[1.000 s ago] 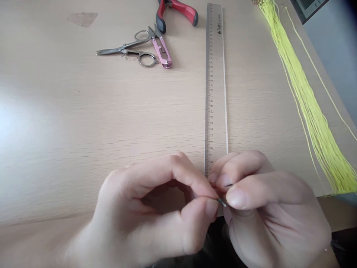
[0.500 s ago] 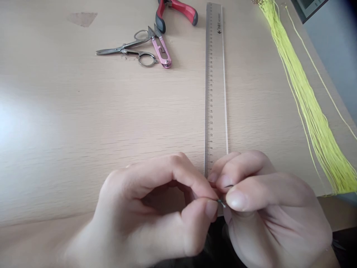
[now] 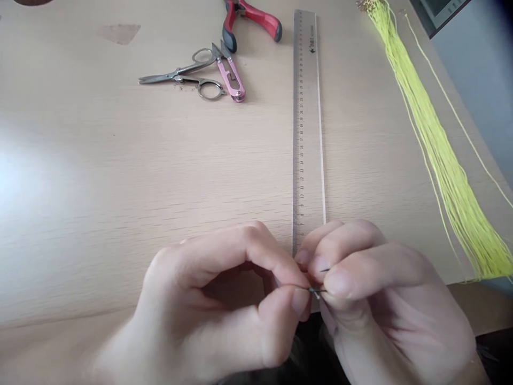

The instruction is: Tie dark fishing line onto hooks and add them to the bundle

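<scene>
Low in the head view, my left hand (image 3: 224, 299) pinches a tiny dark piece with a pale tip (image 3: 315, 292) between thumb and forefinger. My right hand (image 3: 385, 299) is closed just beside it, thumb against forefinger, on a thin dark strand (image 3: 321, 291) that runs across to that piece. Another short dark end (image 3: 325, 270) sticks out above the right thumb. Both sets of fingertips almost meet over the near end of a clear ruler (image 3: 308, 160). What the tiny piece is, I cannot make out.
Steel folding scissors (image 3: 176, 76), pink thread snips (image 3: 232, 80) and red-and-black pliers (image 3: 260, 18) lie at the back. A bundle of yellow cords (image 3: 433, 144) stretches along the table's right side, with a single yellow cord (image 3: 452, 96) beyond it.
The right fingers have shifted slightly, and more of the thin dark strand now shows between the two hands. My left hand keeps the same pinch.
</scene>
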Demonstrator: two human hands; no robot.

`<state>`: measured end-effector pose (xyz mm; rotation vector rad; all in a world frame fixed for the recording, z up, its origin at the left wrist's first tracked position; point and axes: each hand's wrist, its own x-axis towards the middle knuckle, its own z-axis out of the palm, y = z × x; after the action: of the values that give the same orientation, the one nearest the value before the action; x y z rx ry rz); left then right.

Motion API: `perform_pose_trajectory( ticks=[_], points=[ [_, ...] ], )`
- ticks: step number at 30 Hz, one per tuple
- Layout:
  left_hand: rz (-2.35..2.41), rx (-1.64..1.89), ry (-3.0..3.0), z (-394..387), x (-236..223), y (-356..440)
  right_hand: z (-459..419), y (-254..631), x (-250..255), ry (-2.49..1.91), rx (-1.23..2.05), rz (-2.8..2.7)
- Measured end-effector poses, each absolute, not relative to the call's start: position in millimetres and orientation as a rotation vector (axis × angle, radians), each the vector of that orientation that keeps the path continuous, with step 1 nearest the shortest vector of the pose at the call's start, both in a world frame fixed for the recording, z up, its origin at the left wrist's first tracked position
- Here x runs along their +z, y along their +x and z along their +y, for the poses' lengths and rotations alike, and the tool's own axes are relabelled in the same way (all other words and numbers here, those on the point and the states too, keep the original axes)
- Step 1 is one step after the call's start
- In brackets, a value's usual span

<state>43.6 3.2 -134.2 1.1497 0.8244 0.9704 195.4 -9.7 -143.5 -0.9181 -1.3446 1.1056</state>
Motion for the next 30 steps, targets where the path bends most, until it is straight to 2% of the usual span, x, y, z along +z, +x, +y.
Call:
perform_pose_trajectory(
  ticks=[6,13,21,30],
  points=[
    [0.881,0.88,1.142,4.0,-137.3,42.4,-14.1,184.3,-146.3,-0.959,1.045,-1.217],
    [0.848,0.794,1.072,1.6,-147.9,41.4,-18.3,182.4,-152.2,-0.974,1.149,-1.039],
    [0.868,0.912,0.985,0.9,-143.0,55.6,-10.7,179.6,-151.7,-1.065,1.04,-1.187],
    [0.807,0.908,1.303,-0.2,-137.9,54.3,-13.4,191.4,-131.6,-1.17,1.228,-1.256]
  ],
)
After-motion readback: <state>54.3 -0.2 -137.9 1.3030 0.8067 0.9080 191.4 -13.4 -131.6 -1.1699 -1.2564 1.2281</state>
